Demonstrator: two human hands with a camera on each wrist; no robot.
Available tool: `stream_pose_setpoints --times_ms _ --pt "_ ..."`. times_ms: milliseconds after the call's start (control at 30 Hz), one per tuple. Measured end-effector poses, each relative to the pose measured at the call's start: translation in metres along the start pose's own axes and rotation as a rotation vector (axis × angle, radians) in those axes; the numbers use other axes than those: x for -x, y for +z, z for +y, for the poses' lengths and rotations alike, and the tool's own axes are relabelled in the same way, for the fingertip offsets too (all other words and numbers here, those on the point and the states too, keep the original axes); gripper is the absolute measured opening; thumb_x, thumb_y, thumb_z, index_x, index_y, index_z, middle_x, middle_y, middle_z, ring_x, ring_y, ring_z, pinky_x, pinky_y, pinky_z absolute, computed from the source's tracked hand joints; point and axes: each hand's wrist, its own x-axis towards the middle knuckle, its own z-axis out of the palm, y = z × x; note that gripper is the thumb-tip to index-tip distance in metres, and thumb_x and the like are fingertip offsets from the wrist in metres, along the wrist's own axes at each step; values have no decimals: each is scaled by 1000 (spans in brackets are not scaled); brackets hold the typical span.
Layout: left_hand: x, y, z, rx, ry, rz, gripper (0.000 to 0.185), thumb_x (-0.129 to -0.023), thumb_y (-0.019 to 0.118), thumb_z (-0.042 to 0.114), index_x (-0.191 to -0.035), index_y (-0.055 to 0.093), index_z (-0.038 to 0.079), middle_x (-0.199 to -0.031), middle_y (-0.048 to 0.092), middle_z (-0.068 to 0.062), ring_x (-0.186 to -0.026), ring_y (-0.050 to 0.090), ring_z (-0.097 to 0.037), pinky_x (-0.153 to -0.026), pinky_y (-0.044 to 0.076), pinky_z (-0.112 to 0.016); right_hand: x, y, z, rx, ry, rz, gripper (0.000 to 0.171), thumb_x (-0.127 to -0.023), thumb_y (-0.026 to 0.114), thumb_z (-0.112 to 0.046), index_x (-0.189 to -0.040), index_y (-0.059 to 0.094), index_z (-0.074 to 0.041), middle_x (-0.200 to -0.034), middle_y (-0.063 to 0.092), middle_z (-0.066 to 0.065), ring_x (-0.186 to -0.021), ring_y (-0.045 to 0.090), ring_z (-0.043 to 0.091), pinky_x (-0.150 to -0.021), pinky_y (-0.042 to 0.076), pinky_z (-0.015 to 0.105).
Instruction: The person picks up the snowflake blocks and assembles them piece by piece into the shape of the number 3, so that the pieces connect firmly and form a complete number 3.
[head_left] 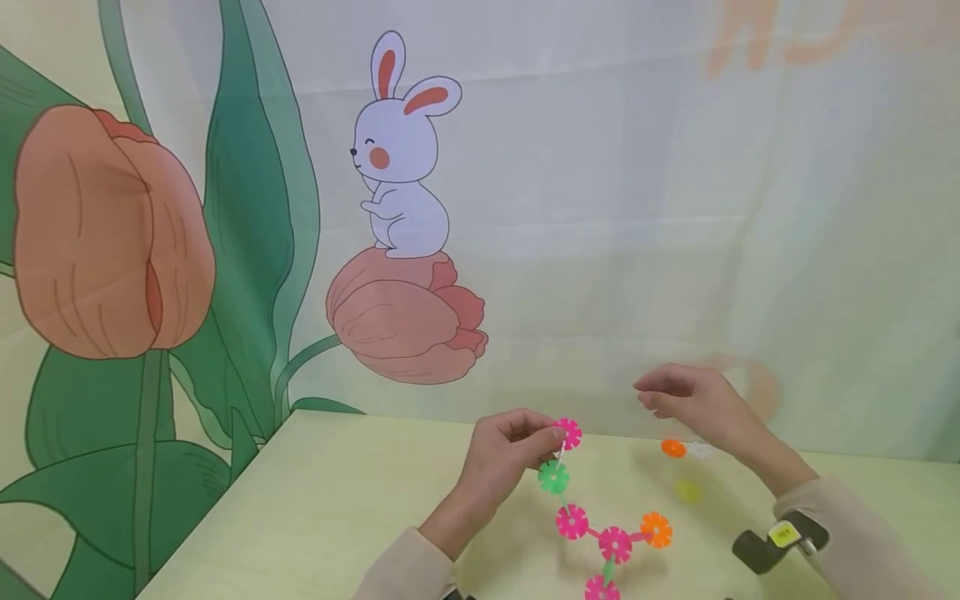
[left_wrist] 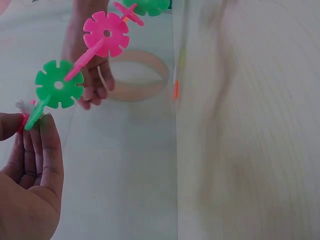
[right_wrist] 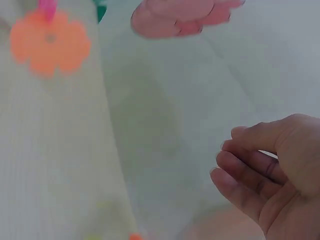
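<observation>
My left hand [head_left: 504, 454] pinches the upper end of a branching chain of snowflake building discs between thumb and fingers. A pink disc [head_left: 569, 433] tops the chain beside the thumb, and a white disc [left_wrist: 23, 106] shows at the fingertips in the left wrist view. Below them come a green disc [head_left: 553, 477] and a pink disc [head_left: 572, 522]. From another pink disc [head_left: 615, 544], one branch leads right to an orange disc [head_left: 656, 529] and one leads down out of frame. My right hand [head_left: 697, 404] hovers to the right, fingers loosely bent and holding nothing.
A loose orange disc [head_left: 672, 448], a white disc [head_left: 700, 450] and a yellow disc [head_left: 687, 490] lie on the pale table [head_left: 315, 500] below the right hand. Behind the table hangs a printed cloth [head_left: 600, 208] with a rabbit and tulips.
</observation>
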Motion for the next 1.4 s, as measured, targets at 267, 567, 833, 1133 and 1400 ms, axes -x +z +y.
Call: stream_pose_setpoints --times_ms 267,567,833,1133,1400 --pt "0 0 -1 -8 3 -1 16 -95 79 15 -98 78 -1 -83 72 -4 -72 67 -13 -72 62 -27 0 4 50 211 -54 -43 14 -92 82 -4 -105 79 -2 -99 76 1 -91 73 24 -80 63 33" --pt "0 3 0 -1 6 -11 16 -94 79 14 -98 78 -1 -83 72 -4 -72 67 -13 -72 62 -27 5 4 88 353 -88 -93 15 -83 84 5 -91 77 -6 -90 72 0 -84 67 21 -77 60 37" --pt "-1 3 0 -7 7 -14 15 -94 80 15 -98 79 0 -83 73 -5 -73 68 -14 -73 62 -27 6 11 95 375 -97 -129 17 -80 87 1 -90 76 -7 -89 69 -4 -83 66 20 -79 61 41" --pt "0 3 0 -16 11 -14 15 -94 80 15 -98 79 0 -84 73 -4 -73 68 -14 -73 62 -27 10 14 86 357 -97 -123 21 -78 82 6 -86 70 -10 -87 63 -6 -80 59 14 -74 56 33" --pt "2 2 0 -14 6 -13 14 -94 79 14 -97 78 -1 -83 72 -4 -73 68 -14 -74 62 -28 10 13 48 252 -53 -32 17 -91 84 -6 -90 69 -14 -88 68 -9 -85 65 15 -76 58 31"
